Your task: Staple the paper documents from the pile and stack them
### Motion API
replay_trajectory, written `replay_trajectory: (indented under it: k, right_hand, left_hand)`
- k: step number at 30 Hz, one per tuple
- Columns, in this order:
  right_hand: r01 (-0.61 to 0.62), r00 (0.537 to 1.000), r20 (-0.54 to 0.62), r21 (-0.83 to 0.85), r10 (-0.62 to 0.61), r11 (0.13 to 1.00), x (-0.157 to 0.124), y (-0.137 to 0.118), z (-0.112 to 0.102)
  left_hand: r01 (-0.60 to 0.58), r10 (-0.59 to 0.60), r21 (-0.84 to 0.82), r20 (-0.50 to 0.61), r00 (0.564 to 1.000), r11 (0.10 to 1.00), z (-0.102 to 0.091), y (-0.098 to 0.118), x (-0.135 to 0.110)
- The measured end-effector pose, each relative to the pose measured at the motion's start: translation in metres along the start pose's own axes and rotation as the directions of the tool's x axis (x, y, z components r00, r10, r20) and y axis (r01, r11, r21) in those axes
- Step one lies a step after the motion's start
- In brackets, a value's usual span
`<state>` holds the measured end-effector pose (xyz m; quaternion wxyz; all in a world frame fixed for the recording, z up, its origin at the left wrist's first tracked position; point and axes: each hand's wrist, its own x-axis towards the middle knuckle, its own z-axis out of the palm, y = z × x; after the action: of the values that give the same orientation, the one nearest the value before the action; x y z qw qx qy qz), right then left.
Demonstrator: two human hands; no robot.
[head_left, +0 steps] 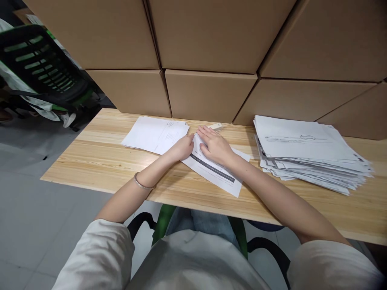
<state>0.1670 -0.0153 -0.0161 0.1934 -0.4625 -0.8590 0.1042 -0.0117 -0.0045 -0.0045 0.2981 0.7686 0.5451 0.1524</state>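
Observation:
A printed sheet of paper (208,171) with a dark band across it lies at an angle on the table in front of me. My left hand (183,148) is closed at its upper left edge, fingers curled and thumb against the paper. Flat on the upper part of the same sheet rests my right hand (215,146), with its fingers stretched out. Just beyond the right fingertips is a small whitish object (216,127), partly hidden, whose kind I cannot make out. A low stack of papers (151,133) lies left of my left hand.
A taller, uneven paper stack (302,141) stands on the right of the wooden table (99,161). Large cardboard boxes (208,94) form a wall along the back edge. To the far left is a dark, slatted chair (39,60), with part of a person beside it.

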Motion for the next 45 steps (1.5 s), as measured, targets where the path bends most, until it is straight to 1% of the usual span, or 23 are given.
replay_trajectory:
  k: [2,4,7,9,11,13,15,17,18,21,22,24,26,27,29,30,31,32,33,36,40,43,45]
  right_hand:
    - [0.01,1.0,0.011,0.024,-0.011,1.0,0.0,0.002,-0.003]
    - [0.023,1.0,0.007,0.048,-0.023,0.999,0.0,0.004,-0.009]
    - [0.029,0.998,-0.061,0.048,-0.026,0.998,-0.003,-0.001,-0.02]
    - [0.039,0.993,-0.114,0.032,-0.035,0.999,-0.009,-0.014,-0.025]
    - [0.071,0.99,-0.124,0.021,-0.068,0.997,-0.018,-0.033,-0.026]
    - [0.125,0.986,-0.109,0.008,-0.123,0.992,-0.028,-0.055,-0.023]
    - [0.154,0.98,-0.123,-0.044,-0.159,0.987,-0.037,-0.073,-0.018]
    - [0.143,0.973,-0.162,-0.135,-0.164,0.98,-0.044,-0.083,-0.015]
    - [0.119,0.97,-0.187,-0.183,-0.154,0.976,-0.046,-0.086,-0.016]
    - [0.053,0.959,-0.252,-0.283,-0.128,0.958,-0.049,-0.083,-0.027]
    - [0.043,0.954,-0.271,-0.307,-0.13,0.951,-0.05,-0.079,-0.033]
    - [0.046,0.938,-0.306,-0.354,-0.162,0.934,-0.055,-0.066,-0.05]
    - [0.033,0.918,-0.35,-0.4,-0.186,0.916,-0.064,-0.049,-0.069]
    - [0.019,0.906,-0.377,-0.422,-0.194,0.906,-0.07,-0.039,-0.08]
    - [-0.024,0.911,-0.377,-0.46,-0.17,0.888,-0.085,-0.019,-0.1]
    - [-0.023,0.916,-0.359,-0.492,-0.178,0.87,-0.093,-0.009,-0.109]
    - [-0.024,0.916,-0.353,-0.522,-0.19,0.853,-0.101,0.0,-0.117]
    - [-0.026,0.913,-0.355,-0.539,-0.199,0.842,-0.108,0.009,-0.124]
    - [-0.041,0.922,-0.346,-0.536,-0.175,0.843,-0.115,0.019,-0.128]
    - [-0.094,0.947,-0.312,-0.486,-0.072,0.869,-0.13,0.048,-0.129]
    - [-0.123,0.963,-0.268,-0.41,0.009,0.904,-0.141,0.092,-0.114]
    - [-0.154,0.969,-0.234,-0.346,0.074,0.926,-0.149,0.115,-0.107]
    - [-0.172,0.972,-0.21,-0.32,0.108,0.932,-0.154,0.121,-0.107]
  left_hand:
    - [0.011,-0.012,-0.028,-0.011,1.0,1.0,0.001,0.0,0.0]
    - [-0.001,-0.002,-0.079,-0.048,0.999,0.997,0.001,-0.001,0.0]
    - [-0.011,-0.007,-0.144,-0.118,0.993,0.99,-0.006,-0.004,-0.004]
    - [-0.014,-0.006,-0.145,-0.14,0.99,0.989,-0.018,-0.004,-0.01]
    - [-0.048,0.027,-0.149,-0.14,0.99,0.988,-0.036,0.0,-0.02]
    - [-0.031,0.003,-0.171,-0.162,0.987,0.985,-0.053,0.007,-0.03]
    - [-0.02,-0.033,-0.246,-0.21,0.977,0.969,-0.064,0.015,-0.036]
    - [-0.065,-0.03,-0.348,-0.261,0.965,0.935,-0.069,0.021,-0.039]
    - [-0.108,-0.014,-0.396,-0.293,0.956,0.912,-0.068,0.022,-0.039]
    - [-0.256,0.057,-0.477,-0.393,0.918,0.841,-0.061,0.024,-0.034]
    - [-0.291,0.082,-0.481,-0.408,0.909,0.827,-0.058,0.024,-0.033]
    - [-0.316,0.122,-0.471,-0.397,0.91,0.824,-0.053,0.022,-0.03]
    - [-0.301,0.133,-0.4,-0.396,0.909,0.866,-0.05,0.021,-0.029]
    - [-0.284,0.132,-0.322,-0.42,0.898,0.903,-0.049,0.019,-0.029]
    - [-0.216,0.142,-0.099,-0.487,0.862,0.971,-0.049,0.017,-0.029]
    - [-0.167,0.152,0.016,-0.508,0.848,0.986,-0.049,0.016,-0.029]
    - [-0.116,0.16,0.116,-0.513,0.844,0.986,-0.049,0.015,-0.028]
    - [-0.071,0.162,0.195,-0.502,0.849,0.978,-0.048,0.014,-0.028]
    - [-0.03,0.156,0.258,-0.485,0.861,0.966,-0.047,0.013,-0.027]
    - [0.096,0.089,0.393,-0.428,0.899,0.914,-0.044,0.013,-0.026]
    - [0.254,-0.094,0.505,-0.321,0.942,0.825,-0.038,0.013,-0.026]
    - [0.313,-0.206,0.554,-0.248,0.947,0.772,-0.035,0.01,-0.025]
    - [0.331,-0.252,0.557,-0.215,0.943,0.762,-0.034,0.009,-0.024]
